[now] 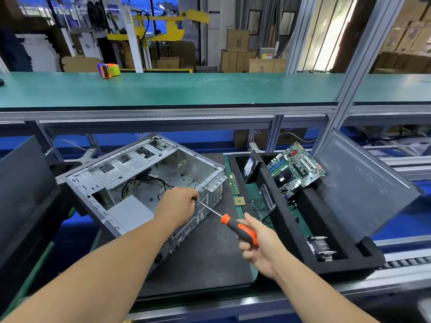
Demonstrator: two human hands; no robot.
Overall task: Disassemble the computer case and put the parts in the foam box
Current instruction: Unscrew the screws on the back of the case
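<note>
An open grey computer case (130,173) lies on its side on a dark mat, with a power supply (130,213) and loose cables inside. My right hand (258,245) grips the orange-and-black handle of a screwdriver (240,229). Its shaft points up and left to the case's rear panel. My left hand (179,203) sits at that rear edge with its fingers curled around the shaft's tip. To the right stands the black foam box (300,231). It holds a motherboard (296,166), a hard drive (250,166), a clear plastic part (265,201) and a heatsink (321,248).
A RAM stick (234,184) and a CPU chip (239,201) lie on the green strip between case and foam box. A dark panel (359,183) leans at the right, another dark panel (21,194) at the left. A green shelf (186,89) above carries a tape dispenser (109,70).
</note>
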